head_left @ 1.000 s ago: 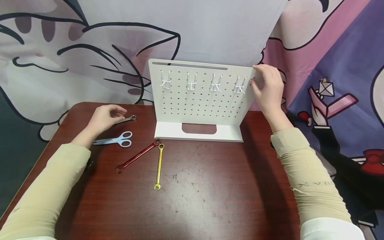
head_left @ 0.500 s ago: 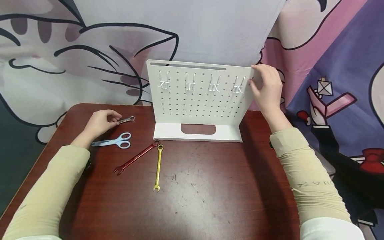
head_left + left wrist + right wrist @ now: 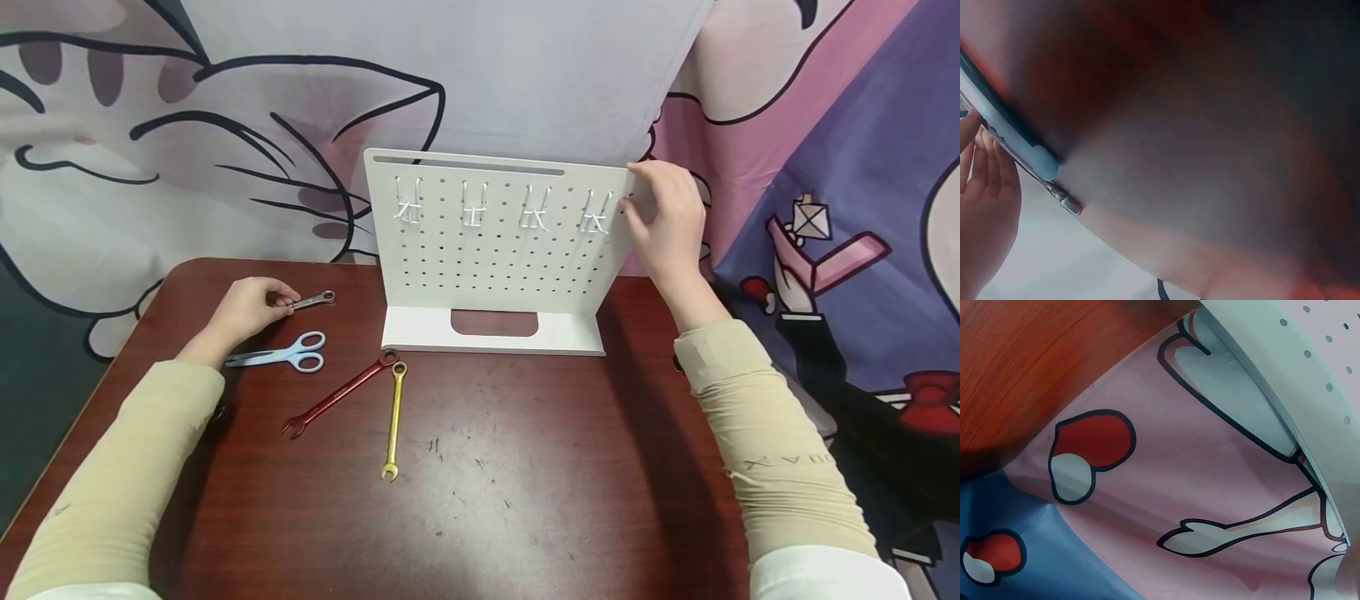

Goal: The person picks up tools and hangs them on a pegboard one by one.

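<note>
My left hand [image 3: 249, 310] pinches a small silver wrench [image 3: 317, 300] at the table's far left, its ring end poking out past the fingertips. In the left wrist view, part of that wrench [image 3: 1065, 200] shows beyond the blue scissors. Those light blue scissors [image 3: 281, 353] lie just in front of the hand. On the right, my right hand [image 3: 671, 221] grips the upper right edge of a white pegboard [image 3: 495, 267], thumb on its front face. Several white double hooks [image 3: 474, 215] hang in a row on the board. Its edge [image 3: 1279, 381] crosses the right wrist view.
A red wrench [image 3: 341, 395] lies slanted in front of the board, its upper end close to a yellow wrench [image 3: 393, 425]. Everything stands on a dark red-brown wooden table [image 3: 540, 467]. Behind it hangs a printed cartoon cloth [image 3: 540, 83].
The left hand has lowered slightly and its fingers have closed on the silver wrench. My right hand keeps its grip on the pegboard.
</note>
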{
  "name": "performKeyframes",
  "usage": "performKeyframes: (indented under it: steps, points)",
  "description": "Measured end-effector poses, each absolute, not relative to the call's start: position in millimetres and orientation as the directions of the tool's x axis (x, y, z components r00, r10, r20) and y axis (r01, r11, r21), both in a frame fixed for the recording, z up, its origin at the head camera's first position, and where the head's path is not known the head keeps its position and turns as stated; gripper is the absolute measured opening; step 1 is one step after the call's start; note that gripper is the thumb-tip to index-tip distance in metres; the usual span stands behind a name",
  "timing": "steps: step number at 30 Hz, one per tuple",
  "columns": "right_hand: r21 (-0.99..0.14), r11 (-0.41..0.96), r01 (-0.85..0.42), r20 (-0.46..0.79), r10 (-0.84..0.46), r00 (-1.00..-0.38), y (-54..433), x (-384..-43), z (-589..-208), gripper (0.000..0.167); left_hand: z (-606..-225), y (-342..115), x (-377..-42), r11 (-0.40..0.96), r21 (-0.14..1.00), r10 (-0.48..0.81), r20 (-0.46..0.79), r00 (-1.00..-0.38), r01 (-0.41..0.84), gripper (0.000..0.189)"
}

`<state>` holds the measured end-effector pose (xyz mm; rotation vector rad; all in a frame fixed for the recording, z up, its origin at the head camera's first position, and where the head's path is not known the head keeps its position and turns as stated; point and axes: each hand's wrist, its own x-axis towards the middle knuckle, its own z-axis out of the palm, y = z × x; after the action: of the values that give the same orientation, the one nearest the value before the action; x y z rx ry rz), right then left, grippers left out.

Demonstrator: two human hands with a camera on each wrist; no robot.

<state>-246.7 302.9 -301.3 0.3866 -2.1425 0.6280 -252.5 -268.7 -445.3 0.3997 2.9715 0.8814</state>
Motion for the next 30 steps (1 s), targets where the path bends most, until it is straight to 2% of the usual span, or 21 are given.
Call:
performKeyframes:
  steps: [10, 19, 30]
  points:
    - [-0.294, 0.829, -0.475, 0.800, -0.059, -0.598, 303, -248, -303, 0.037, -439, -273, -257, 0.805, 0.558, 0.264, -0.034, -0.964, 0.201, 0.016]
    - [-0.297, 0.825, -0.480, 0.804, -0.056, -0.592, 301, -248, -302, 0.038, -435, -274, -255, 0.809, 0.549, 0.279, -0.048, -0.959, 0.208, 0.013]
    - [-0.295, 0.832, -0.470, 0.799, -0.055, -0.599, 304, -248, -302, 0.037, -420, -261, -249, 0.772, 0.593, 0.234, 0.072, -0.970, 0.230, 0.014]
